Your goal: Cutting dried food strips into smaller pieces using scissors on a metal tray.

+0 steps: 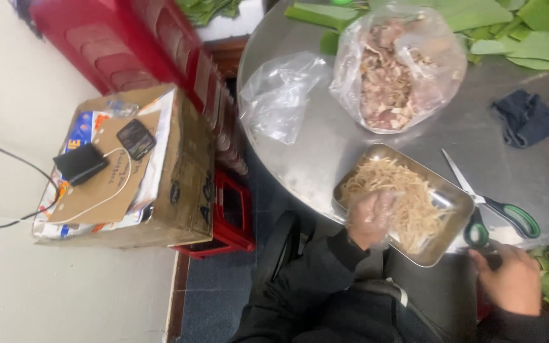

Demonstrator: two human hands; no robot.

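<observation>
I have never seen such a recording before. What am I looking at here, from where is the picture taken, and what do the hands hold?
There is no machine here. A person wears a camera on the head, so the one picture looks down at that person's own two hands and a round metal table.

The left hand, in a thin clear glove, reaches into a metal tray of pale strips of food. Whether it grips any is hard to tell. The right hand is bare and rests at the table edge, next to scissors with green and black handles; it seems to hold nothing.

Also on the table: a clear bag of chopped food, an empty plastic bag, a dark cloth and green leaves. Beside it stands a cardboard box.
</observation>
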